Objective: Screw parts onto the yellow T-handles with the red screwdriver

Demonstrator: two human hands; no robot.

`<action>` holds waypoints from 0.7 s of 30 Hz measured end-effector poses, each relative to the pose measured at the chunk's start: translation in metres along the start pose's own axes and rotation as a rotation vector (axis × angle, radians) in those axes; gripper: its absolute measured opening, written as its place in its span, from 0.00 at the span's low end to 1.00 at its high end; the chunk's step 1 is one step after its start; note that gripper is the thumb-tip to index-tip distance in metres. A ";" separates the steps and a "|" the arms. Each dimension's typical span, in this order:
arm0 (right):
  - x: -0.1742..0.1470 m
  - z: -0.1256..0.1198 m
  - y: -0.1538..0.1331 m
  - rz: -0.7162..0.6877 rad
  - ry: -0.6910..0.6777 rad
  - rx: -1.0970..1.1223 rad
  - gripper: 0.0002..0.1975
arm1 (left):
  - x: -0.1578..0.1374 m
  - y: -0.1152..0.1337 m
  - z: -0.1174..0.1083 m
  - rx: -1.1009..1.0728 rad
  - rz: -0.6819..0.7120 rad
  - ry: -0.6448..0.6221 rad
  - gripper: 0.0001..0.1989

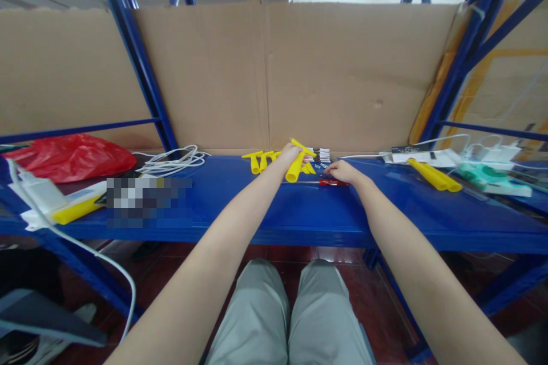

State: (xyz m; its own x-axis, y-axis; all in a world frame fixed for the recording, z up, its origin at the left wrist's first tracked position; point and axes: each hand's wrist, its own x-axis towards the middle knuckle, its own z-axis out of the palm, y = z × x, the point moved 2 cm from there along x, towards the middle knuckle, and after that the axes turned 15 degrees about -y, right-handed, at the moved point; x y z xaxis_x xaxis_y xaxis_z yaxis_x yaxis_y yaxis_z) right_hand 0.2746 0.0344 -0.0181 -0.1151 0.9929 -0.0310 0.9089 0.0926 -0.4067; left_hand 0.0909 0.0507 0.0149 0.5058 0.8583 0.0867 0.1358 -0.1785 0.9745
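My left hand (291,154) is closed around a yellow T-shaped plastic piece (294,170), whose open tube end points toward me. Several similar yellow T-shaped pieces (256,164) stand in a row to its left. My right hand (342,172) reaches down to the table, fingertips bent together at some tiny light bits; anything between them is too small to make out. Just under that hand lies a screwdriver (334,182) with a red handle, its shaft pointing left. Small flat yellow parts (309,169) and a stack of black-and-white pieces (322,155) sit between my hands.
A cardboard sheet (342,74) backs the blue table (240,211). On the left are a red plastic bag (77,157), coiled white cable (180,161) and a power strip (81,197). Two yellow tubes (434,175) and a green-and-white packet (490,178) lie right. Blue posts (145,74) frame the space.
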 end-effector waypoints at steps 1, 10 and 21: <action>0.002 0.002 -0.002 -0.029 -0.047 -0.002 0.14 | -0.007 0.004 -0.011 0.094 0.011 0.076 0.18; 0.013 0.013 -0.013 -0.100 -0.154 -0.121 0.17 | -0.077 -0.002 -0.067 1.025 0.324 0.225 0.21; 0.002 0.005 -0.019 0.072 -0.048 -0.226 0.26 | -0.105 -0.026 -0.042 1.416 0.166 0.247 0.21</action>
State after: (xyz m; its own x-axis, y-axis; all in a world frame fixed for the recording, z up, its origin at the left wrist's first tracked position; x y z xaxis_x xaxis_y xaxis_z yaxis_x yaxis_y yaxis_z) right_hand 0.2546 0.0339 -0.0152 -0.0605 0.9933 -0.0986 0.9814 0.0411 -0.1876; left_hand -0.0018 -0.0143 -0.0104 0.4620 0.8141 0.3518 0.8786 -0.4743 -0.0562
